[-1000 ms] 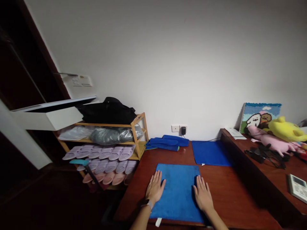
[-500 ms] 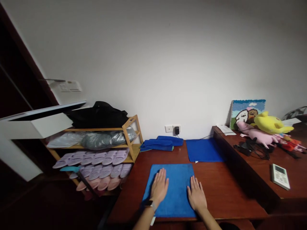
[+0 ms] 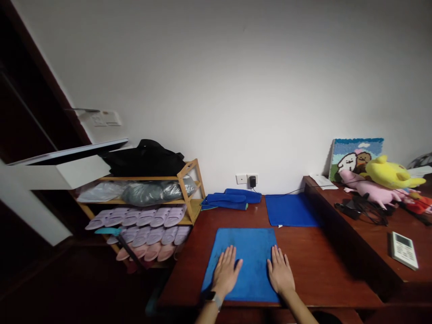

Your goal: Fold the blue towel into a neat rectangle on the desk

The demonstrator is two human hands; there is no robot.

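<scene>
A light blue cloth (image 3: 251, 256) lies spread flat near the front edge of the brown table (image 3: 324, 270). My left hand (image 3: 227, 272) rests on its left part, palm down with fingers stretched out. On the cloth's right edge lies my right hand (image 3: 281, 272), also flat, partly over the bare wood. Neither hand grips anything. Behind the cloth, a darker blue cloth (image 3: 292, 210) is laid out flat at the back right, and several rolled or folded blue cloths (image 3: 232, 199) sit by the wall.
To the left, a wooden rack (image 3: 194, 204) holds slippers (image 3: 158, 217) and a black bag (image 3: 145, 159). The raised desk (image 3: 364, 229) at right carries plush toys (image 3: 388, 173), dark cables (image 3: 366, 211) and a white calculator-like device (image 3: 404, 249). A black plug (image 3: 252, 181) is in the wall socket.
My left hand has slid slightly toward me over the light blue cloth. The right hand stays at the cloth's right edge. The camera view has shifted a little left.
</scene>
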